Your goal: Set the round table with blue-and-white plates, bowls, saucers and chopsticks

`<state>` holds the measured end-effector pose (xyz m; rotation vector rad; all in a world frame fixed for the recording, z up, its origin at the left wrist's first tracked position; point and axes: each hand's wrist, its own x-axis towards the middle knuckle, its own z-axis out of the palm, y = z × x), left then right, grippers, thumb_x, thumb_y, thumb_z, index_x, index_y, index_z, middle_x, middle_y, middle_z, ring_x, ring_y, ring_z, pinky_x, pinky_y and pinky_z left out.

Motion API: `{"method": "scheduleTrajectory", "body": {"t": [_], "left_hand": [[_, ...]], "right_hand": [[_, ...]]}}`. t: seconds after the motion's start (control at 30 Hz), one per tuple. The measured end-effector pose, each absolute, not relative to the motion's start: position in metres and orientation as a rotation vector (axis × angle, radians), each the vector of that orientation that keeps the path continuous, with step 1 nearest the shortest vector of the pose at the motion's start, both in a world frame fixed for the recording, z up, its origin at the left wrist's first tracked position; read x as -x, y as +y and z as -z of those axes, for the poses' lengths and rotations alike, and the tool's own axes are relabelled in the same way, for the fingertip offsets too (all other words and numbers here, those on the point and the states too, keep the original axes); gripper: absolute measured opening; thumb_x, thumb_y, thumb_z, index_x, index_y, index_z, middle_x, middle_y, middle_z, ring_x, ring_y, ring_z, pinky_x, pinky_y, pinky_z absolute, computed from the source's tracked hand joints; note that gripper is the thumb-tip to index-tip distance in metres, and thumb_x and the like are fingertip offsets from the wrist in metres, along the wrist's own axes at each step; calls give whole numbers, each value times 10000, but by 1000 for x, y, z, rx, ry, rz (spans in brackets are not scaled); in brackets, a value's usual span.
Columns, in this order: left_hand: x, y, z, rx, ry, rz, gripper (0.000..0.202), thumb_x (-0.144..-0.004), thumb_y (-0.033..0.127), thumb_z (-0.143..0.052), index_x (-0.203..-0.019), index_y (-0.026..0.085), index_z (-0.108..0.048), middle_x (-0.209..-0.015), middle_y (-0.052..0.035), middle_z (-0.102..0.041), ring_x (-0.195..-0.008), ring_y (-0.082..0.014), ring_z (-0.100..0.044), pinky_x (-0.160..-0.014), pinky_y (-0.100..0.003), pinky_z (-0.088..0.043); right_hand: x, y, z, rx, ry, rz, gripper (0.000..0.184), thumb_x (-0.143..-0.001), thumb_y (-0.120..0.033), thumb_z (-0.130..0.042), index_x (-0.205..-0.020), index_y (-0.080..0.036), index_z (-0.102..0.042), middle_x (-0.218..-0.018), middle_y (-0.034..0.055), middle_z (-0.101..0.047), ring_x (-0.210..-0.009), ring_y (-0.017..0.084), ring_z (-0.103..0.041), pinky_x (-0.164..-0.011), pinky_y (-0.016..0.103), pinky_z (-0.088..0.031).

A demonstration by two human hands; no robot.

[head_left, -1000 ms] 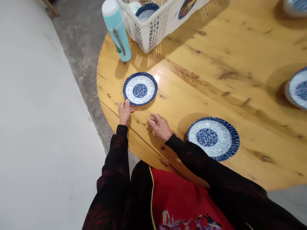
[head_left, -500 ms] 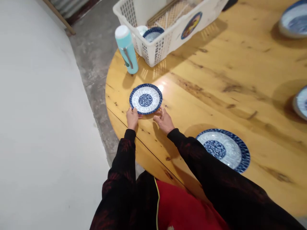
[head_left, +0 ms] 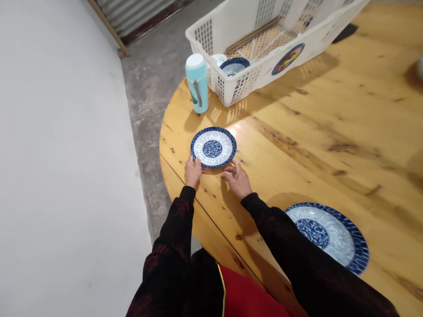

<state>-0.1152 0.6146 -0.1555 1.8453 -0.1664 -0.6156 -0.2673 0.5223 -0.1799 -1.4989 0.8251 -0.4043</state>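
Observation:
A round plate with a dark blue rim and a blue patterned centre is at the left end of the wooden table, tilted slightly or just above it; I cannot tell which. My left hand is closed on its near left edge, thumb over the rim and fingers underneath. At the near right edge, my right hand has its fingers curved and the thumb apart, fingertips touching or just below the rim. A larger plate of the same pattern lies to the right, partly covered by my right sleeve.
A light blue bottle with a white lid stands beyond the plate. Behind it, a white plastic basket holds a blue-rimmed bowl, a white cup and some sticks. The round wooden table's edge curves along the left, near a white wall.
The view has shifted, so everything appears lower and further right. Both hands keep nearly the same positions at the plate.

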Motion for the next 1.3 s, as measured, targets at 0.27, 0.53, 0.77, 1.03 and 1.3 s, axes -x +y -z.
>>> {"method": "scheduleTrajectory", "body": {"t": [0.27,0.53,0.77,1.03,1.3], "left_hand": [[113,616,157,-1836,-223,574,151,-955,320,-511,-870,208,-456,-680,2,-612,-510,-160,-657,-528,-299,-587],[104,610,156,-1854,-268,581,102,-934,273,-484,-944,177,-515,-701,-1,-629,-537,-140,-661,-577,-279,-598],[103,603,152,-1848,-260,581,125,-930,300,-509,-879,190,-482,-716,-8,-639,-576,-143,-684,-590,-264,-589],[141,635,126,-1882,-225,544,243,-952,415,-521,-964,172,-514,-743,-47,-681,-598,-127,-673,-593,-249,-569],[263,721,103,-2005,-191,649,296,-875,419,-603,-996,149,-605,-771,-42,-704,-632,-125,-678,-635,-260,-571]], "right_hand": [[305,572,153,1267,855,369,696,-809,-427,-561,-1413,-112,-420,-993,106,-695,-770,198,-687,-776,391,-583],[375,619,131,1145,825,286,576,-829,-452,-593,-1311,-156,-481,-958,79,-694,-741,181,-692,-742,375,-585],[434,640,123,1128,901,225,521,-836,-474,-576,-1248,-165,-498,-925,80,-704,-726,182,-698,-698,347,-575],[475,633,104,1191,787,116,459,-833,-459,-561,-1198,-179,-558,-909,66,-712,-757,187,-705,-746,337,-582],[517,624,110,1187,730,21,446,-818,-500,-555,-1131,-186,-612,-924,79,-729,-799,210,-721,-767,342,-597]]}}
